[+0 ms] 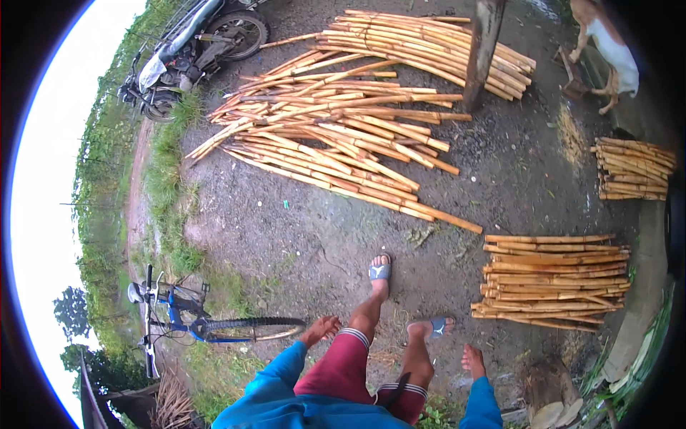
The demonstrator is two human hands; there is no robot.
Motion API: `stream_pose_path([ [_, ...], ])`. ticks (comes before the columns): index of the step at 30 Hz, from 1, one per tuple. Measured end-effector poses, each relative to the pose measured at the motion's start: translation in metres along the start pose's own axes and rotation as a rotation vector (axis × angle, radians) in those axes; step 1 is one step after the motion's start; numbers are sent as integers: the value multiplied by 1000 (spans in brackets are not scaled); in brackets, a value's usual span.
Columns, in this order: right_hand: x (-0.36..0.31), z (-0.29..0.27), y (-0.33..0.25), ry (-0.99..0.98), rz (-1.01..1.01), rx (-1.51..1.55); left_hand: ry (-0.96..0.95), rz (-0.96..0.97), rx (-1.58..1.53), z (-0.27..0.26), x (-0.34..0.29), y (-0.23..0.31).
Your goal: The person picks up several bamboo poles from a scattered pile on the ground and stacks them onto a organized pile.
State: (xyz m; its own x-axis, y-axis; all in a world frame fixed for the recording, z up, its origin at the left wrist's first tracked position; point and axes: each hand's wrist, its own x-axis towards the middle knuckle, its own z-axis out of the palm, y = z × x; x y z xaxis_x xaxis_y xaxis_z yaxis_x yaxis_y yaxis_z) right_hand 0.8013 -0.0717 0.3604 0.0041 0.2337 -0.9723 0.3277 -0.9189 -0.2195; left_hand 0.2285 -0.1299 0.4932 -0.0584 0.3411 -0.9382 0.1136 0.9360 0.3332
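Observation:
My left hand (321,329) hangs beside my left thigh with its fingers loosely apart and nothing in it. It is nearest to the rear wheel of a blue bicycle (184,330). My right hand (473,361), also empty, hangs by my right side with its fingers loosely bent. In front of that hand lies a neat stack of short bamboo pieces (550,279). Ahead of my feet, long yellow-brown bamboo poles (343,136) spread loosely over the ground. Beyond them is a more orderly pile of long poles (421,46). Neither hand touches any bamboo.
A wooden post (484,53) rises by the far pile. At the far left stands a motorcycle (193,53). A brown-and-white animal (607,50) stands far right, beyond another short bamboo stack (632,169). A cut log (549,397) sits near my right hand. Damp dirt lies underfoot.

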Motion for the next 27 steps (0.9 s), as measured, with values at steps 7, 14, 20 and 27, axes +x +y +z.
stream_pose_path([
  [7,10,100,-165,-90,-30,-117,-22,7,-215,-75,0,13],
  [14,-8,247,-356,-160,-182,-169,47,29,-498,-136,26,17],
  [20,-16,288,-421,-251,-247,-218,85,-1,-587,-140,29,28],
  [27,22,206,-368,-193,-56,-262,120,-12,-600,-121,23,52],
])
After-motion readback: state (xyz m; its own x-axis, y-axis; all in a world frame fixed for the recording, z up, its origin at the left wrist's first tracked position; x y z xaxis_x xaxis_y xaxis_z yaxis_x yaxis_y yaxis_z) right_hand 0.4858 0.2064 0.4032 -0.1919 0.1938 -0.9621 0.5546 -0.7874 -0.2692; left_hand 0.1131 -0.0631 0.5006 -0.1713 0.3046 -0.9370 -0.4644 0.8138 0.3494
